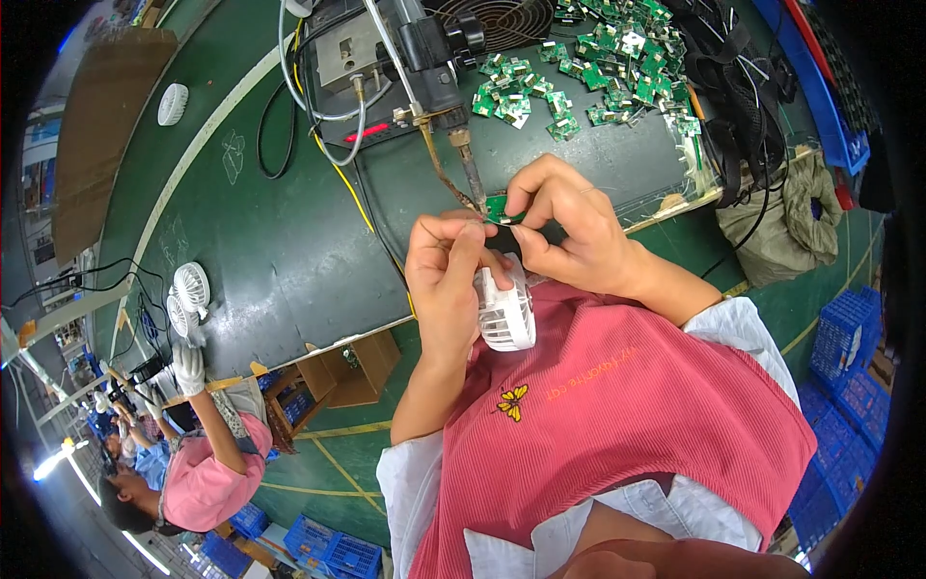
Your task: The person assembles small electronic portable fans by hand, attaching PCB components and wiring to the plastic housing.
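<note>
My left hand [446, 270] is closed around a small white fan [506, 317] with a round slatted cage. Its thumb and forefinger pinch together by the edge of a small green circuit board [497, 207]; whatever lies between those fingertips is too small to make out. From the other side, my right hand [571, 227] grips that board with bent fingers. A soldering iron [470, 166] mounted on a stand points down at the board, and a thin brass-coloured feed tube [437, 159] ends beside its tip.
Many loose green circuit boards [622, 72] lie at the back right. Behind my hands stands the soldering machine [345, 60] with cables. More white fans [188, 289] rest at the left, near a co-worker's gloved hand [189, 369]. Black straps [738, 96] hang over the right edge.
</note>
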`<state>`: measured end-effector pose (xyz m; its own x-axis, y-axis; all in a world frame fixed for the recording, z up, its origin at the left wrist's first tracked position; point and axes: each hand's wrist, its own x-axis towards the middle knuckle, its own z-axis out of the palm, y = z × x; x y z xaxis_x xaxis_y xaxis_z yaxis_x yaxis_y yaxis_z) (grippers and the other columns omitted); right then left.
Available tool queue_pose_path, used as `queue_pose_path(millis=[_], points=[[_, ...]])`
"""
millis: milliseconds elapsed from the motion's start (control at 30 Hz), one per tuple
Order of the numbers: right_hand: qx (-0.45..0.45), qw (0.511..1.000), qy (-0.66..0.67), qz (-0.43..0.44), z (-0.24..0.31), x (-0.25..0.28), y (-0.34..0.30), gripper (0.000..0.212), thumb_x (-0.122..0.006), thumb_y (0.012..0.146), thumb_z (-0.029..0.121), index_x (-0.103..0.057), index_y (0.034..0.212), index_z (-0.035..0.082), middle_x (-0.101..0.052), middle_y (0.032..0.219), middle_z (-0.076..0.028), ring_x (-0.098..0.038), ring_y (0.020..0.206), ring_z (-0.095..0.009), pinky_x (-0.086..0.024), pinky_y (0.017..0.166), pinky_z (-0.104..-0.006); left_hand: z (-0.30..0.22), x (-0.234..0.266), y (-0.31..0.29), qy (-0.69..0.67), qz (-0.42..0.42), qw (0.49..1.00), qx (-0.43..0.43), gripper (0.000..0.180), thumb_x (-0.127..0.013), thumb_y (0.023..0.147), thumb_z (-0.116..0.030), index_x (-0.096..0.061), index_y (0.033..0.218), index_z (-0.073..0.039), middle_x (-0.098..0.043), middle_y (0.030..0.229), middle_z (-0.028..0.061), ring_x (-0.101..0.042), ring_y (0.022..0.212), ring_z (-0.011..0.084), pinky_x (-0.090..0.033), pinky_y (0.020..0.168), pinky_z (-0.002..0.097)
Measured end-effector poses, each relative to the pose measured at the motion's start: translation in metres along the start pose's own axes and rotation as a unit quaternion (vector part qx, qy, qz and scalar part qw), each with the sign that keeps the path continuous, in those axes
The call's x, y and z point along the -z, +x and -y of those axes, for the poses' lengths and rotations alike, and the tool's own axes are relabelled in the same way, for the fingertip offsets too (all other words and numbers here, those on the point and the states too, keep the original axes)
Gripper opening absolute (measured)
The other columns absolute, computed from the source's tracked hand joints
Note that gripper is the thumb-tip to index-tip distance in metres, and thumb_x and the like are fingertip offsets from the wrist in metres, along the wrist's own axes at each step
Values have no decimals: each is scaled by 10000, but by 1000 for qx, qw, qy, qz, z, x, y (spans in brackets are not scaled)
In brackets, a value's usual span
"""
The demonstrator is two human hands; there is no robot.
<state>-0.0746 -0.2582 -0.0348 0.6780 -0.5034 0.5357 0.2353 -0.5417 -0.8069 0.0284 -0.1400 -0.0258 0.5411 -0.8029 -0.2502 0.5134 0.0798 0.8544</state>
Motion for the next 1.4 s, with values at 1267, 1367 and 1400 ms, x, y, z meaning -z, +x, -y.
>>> queue_pose_path(millis=[1267, 1367, 1400], points=[[-16, 999, 25, 16, 1, -2, -7, 197, -616, 685, -32, -438, 748, 24, -553, 757, -119, -563, 660, -267, -453, 553, -332, 14, 2, -6, -33, -38, 999, 17, 67, -477, 922, -70, -433, 922, -20, -540, 917, 100, -546, 490, 138, -500, 550, 290], [-18, 999, 24, 12, 2, -2, -7, 196, -613, 686, -33, -438, 751, 26, -552, 755, -118, -563, 655, -265, -454, 551, -332, 14, 1, -6, -19, -33, 999, 12, 68, -478, 921, -65, -425, 915, -23, -531, 917, 92, -545, 494, 133, -493, 529, 275], [-19, 1000, 21, 8, 2, -2, -7, 195, -612, 686, -32, -439, 753, 27, -551, 755, -117, -563, 653, -264, -454, 551, -331, 13, 0, -6, -10, -34, 999, 8, 70, -478, 921, -63, -421, 910, -24, -528, 912, 89, -544, 495, 130, -489, 515, 267]])
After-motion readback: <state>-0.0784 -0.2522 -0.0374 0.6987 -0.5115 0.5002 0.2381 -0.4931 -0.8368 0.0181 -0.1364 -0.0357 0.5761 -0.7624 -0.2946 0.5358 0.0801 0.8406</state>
